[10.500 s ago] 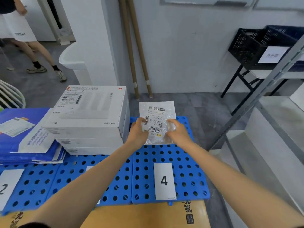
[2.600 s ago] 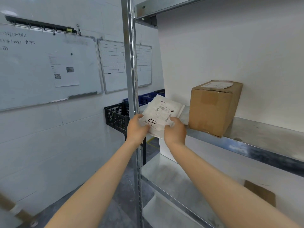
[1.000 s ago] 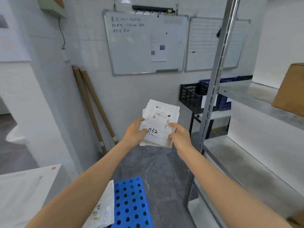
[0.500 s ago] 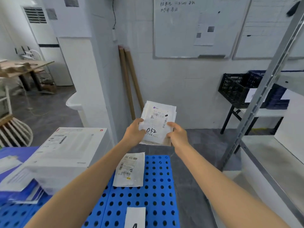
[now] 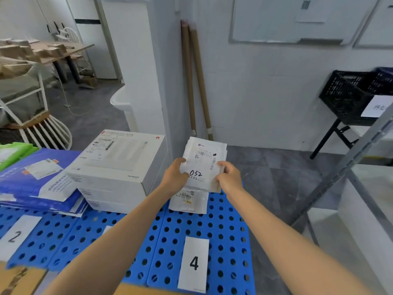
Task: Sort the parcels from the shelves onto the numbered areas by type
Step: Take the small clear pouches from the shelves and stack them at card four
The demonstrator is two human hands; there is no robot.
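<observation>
The thin stack of white plastic mailers (image 5: 203, 165) marked 032, at the shelf moments ago, now hangs over the far edge of the blue perforated panel (image 5: 223, 241) numbered 4, above a white packet (image 5: 189, 202) lying there. Both the left hand (image 5: 175, 174) and right hand (image 5: 228, 177) pinch its sides; setting it down seems next.

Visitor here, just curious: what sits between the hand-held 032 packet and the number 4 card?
Head view: a flat white parcel lies on the blue panel just below the 032 packet; bare panel follows to the 4 card.

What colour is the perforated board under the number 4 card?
The board is blue, with round holes; the head view shows it.
</observation>
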